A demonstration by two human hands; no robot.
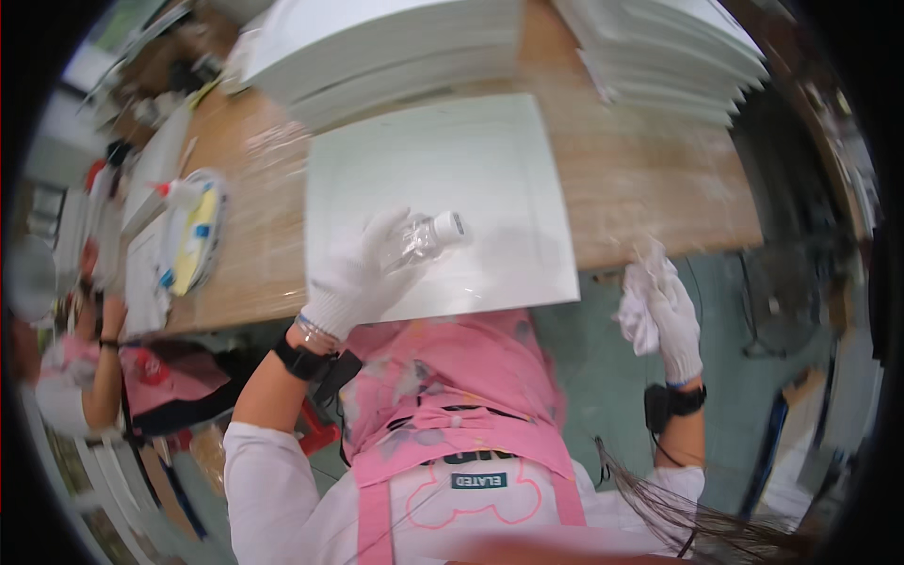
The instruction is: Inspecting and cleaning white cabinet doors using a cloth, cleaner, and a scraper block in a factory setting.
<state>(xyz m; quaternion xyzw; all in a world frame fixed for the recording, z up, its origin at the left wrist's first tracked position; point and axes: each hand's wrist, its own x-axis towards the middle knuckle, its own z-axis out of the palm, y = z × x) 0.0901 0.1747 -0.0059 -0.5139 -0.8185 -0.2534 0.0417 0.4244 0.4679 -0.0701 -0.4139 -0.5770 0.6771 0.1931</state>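
A clear plastic bottle (pixel 421 239) with a white cap lies tilted in my left hand (pixel 347 275), which wears a white knit glove and is closed around it. Under the bottle is a large white panel (pixel 438 155) with a faint border line, lying flat at the table's front edge. Off to the right, past the panel and just beyond the table edge, my gloved right hand (pixel 678 325) grips a crumpled white cloth (pixel 638 309). Its fingertips are partly blurred.
Tall stacks of white panels (pixel 395 71) stand behind, with another stack (pixel 664 56) at back right. On the wooden table (pixel 650 179), a tray (pixel 193 235) at left bears a white bottle (pixel 184 195) with a red tip. A co-worker's arm (pixel 105 363) shows at far left.
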